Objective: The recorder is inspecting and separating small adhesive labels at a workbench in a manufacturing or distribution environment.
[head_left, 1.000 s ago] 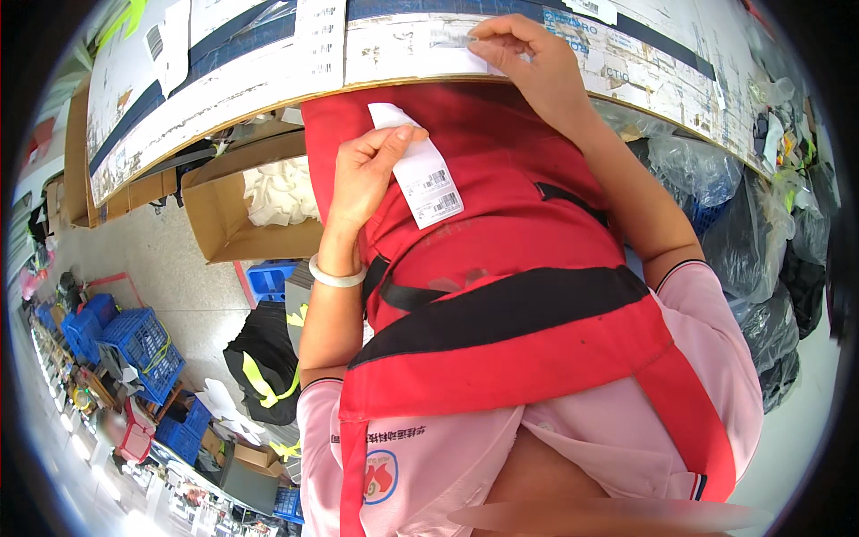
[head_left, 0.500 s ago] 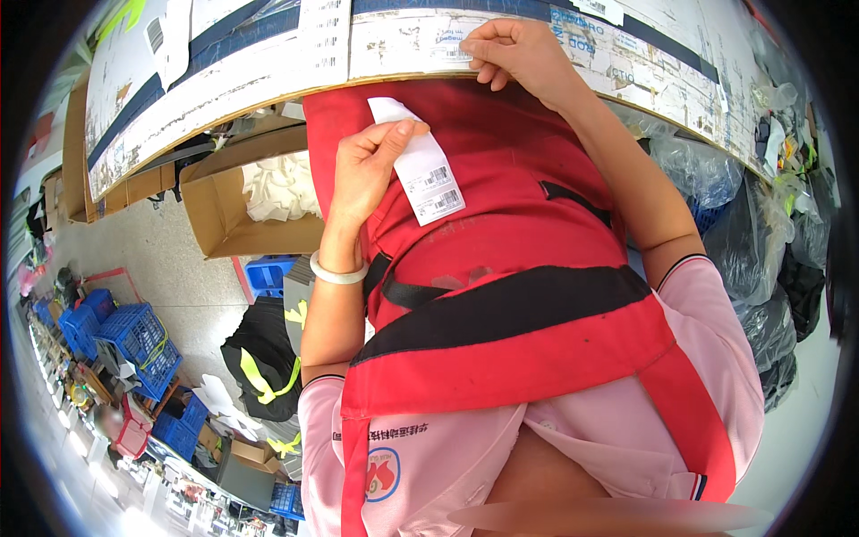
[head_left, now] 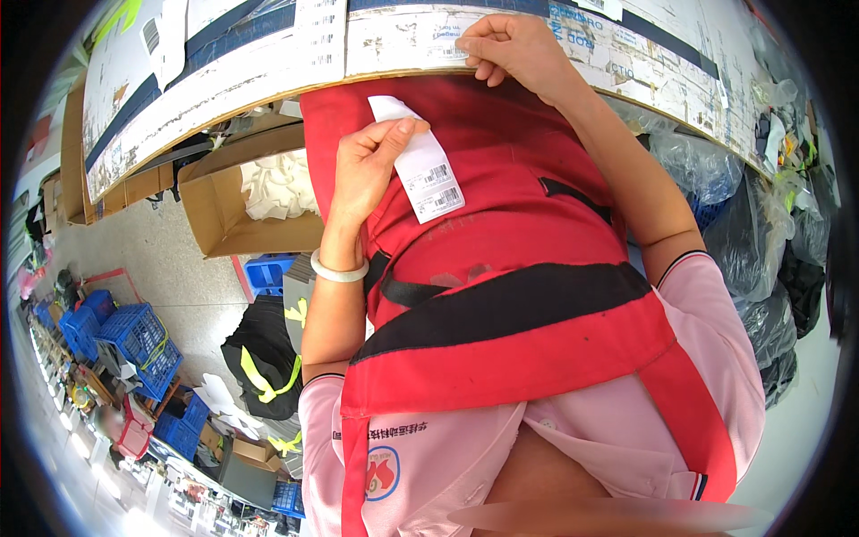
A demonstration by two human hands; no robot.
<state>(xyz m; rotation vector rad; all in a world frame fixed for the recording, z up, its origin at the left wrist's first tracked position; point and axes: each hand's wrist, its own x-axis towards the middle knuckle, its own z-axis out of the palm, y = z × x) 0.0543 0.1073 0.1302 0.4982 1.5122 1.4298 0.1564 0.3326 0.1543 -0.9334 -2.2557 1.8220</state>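
My left hand [head_left: 371, 166] pinches a strip of white barcode labels [head_left: 428, 179] between thumb and fingers. The strip hangs over my red apron [head_left: 528, 161], its upper end pointing at the table edge and its printed end lower right. My right hand [head_left: 512, 54] is over the table's near edge, thumb and forefinger pressed together and the other fingers curled. Beneath its fingertips lies a white barcode label [head_left: 450, 55] on the tabletop. Whether the right fingers hold anything is too small to make out.
The worn white tabletop [head_left: 394, 63] carries blue bands and paper sheets. Under it, left, stands an open cardboard box [head_left: 210, 210] of white pieces. Blue crates [head_left: 139, 345] and a black bag [head_left: 259, 358] stand farther left. Clear plastic bags [head_left: 747, 237] crowd the right side.
Both hands keep almost the same place and grip. My right hand has shifted very slightly left and up along the table edge. The label strip is nearly still.
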